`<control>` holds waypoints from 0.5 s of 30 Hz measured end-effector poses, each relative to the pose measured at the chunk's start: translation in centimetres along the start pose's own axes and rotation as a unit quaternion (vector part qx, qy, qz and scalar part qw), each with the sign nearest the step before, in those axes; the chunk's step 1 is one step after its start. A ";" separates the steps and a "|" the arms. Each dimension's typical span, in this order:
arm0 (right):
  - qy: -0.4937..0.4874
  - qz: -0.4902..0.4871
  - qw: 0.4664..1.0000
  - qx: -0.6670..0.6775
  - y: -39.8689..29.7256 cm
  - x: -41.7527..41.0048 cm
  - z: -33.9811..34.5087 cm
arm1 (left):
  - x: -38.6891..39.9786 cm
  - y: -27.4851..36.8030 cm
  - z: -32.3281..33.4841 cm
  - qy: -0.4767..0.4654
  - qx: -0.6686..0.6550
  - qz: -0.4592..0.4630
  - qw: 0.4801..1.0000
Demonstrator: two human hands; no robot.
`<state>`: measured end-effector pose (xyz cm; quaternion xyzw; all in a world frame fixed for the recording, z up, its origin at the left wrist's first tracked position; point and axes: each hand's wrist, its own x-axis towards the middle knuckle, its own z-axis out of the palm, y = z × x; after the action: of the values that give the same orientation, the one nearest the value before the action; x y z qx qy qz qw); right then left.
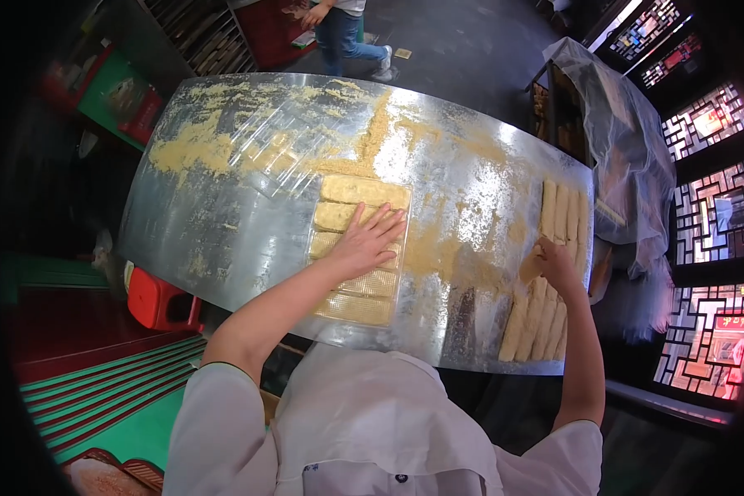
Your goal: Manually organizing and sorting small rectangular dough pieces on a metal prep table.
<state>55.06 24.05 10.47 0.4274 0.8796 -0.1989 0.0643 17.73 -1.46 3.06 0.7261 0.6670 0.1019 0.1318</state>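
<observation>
My left hand (363, 245) lies flat with fingers spread on a clear plastic tray (398, 297) of yellow pastry slabs. The slabs sit in a column of compartments, and the uppermost slab (366, 191) shows fully. My hand and wrist hide part of the middle ones. At the right end of the metal table, my right hand (557, 263) grips a flat tan piece (530, 266); whether it is dough or a scraper I cannot tell. Long floured pastry strips (561, 211) lie side by side beyond that hand, and more strips (533, 325) lie on its near side.
Yellow crumbs (192, 149) and flour cover much of the metal table (223, 242). Several empty clear trays (282, 152) lie left of the filled one. A red stool (155, 301) stands at the left. Plastic sheeting (626, 136) drapes a rack at right. Beyond the table, a person (341, 31) walks.
</observation>
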 end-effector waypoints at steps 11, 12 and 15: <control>0.036 0.004 0.756 0.653 -23.4 -1.0 6.6 | -9.2 -7.0 -1.3 0.323 -0.276 -0.249 0.870; 0.027 0.017 0.735 0.677 -24.5 -0.4 9.1 | -9.7 -7.1 -0.7 0.305 -0.307 -0.263 0.862; 0.017 0.078 0.702 0.707 -26.9 0.5 14.2 | -10.5 -6.9 0.7 0.278 -0.375 -0.272 0.841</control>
<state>33.02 3.73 5.34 0.4175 0.4450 -0.7496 -0.2563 10.53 -11.46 0.42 0.3514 0.7575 0.5018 0.2257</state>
